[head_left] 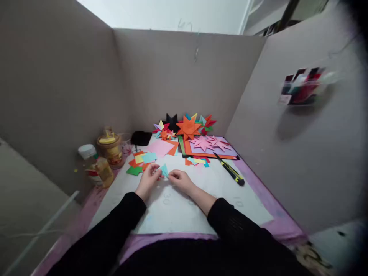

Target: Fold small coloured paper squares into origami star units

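Small teal paper (pixel 164 170), folded to a point, pinched between both hands low over the white mat (pixel 178 207), just in front of the paper scraps. Left hand (pixel 148 177) grasping its left edge with fingertips; right hand (pixel 180 179) grasping near its right side, fingers curled, though exact contact hard to tell. Black sleeves on both arms.

Faint numbers on the mat, "30" just below the hands and "10" farther right; nothing else legible. Label on the jar (pixel 110 149) too blurred to read.

Beyond the hands: loose scraps (pixel 142 161) in orange, yellow, green and teal to the left, a pink sheet (pixel 160 147) behind them, more small scraps (pixel 198 161) to the right. Yellow-and-black knife (pixel 230 170) lying diagonally on the mat at right, well apart from the hands. Two pink stars (pixel 211 143) resting on stacked purple and orange sheets. Further back, against the cardboard wall (pixel 178 76), a cluster of paper stars: large orange star (pixel 188 128), black star (pixel 171 120), several multicoloured ones. Black pouch (pixel 140 138) left of these. White-capped bottle (pixel 89 157) and small yellow bottle (pixel 104 171) beside the jar at the surface's left edge. Blurred coloured cards (pixel 301 86) fixed to the right wall. Nothing between the hands and the paper.
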A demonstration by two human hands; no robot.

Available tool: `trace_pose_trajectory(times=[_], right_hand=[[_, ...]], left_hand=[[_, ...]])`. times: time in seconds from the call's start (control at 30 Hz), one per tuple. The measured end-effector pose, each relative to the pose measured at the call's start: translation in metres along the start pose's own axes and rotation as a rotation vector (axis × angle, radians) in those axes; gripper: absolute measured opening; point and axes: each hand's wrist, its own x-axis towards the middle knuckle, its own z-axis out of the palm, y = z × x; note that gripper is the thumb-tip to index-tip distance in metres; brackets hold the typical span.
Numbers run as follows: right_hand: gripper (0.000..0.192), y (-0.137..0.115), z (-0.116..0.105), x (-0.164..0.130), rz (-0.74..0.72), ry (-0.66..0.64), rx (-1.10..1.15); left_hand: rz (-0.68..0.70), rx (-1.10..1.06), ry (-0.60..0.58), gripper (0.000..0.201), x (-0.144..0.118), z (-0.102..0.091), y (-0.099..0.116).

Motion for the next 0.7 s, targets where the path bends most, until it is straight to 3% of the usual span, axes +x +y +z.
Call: trace_pose_trajectory(times=[0.33, 0.47, 0.7], right_hand=[[0.013, 0.0023, -0.0024, -0.0047, -0.013, 0.004, -0.022], [0.012, 0.0006, -0.0019, -0.0056, -0.048, -0.004, -0.054], [0.01, -0.0065, -0.0026, -0.0043, 0.07, 0.011, 0.084]], left_hand=[[-0.008, -0.019, -0.149, 0.046, -0.0051, 0.004, 0.0016], [-0.011, -0.002, -0.111, 0.043, -0.005, 0.0029, 0.0004], [-0.031, -0.116, -0.039, 0.044, -0.0033, 0.0038, -0.0022]])
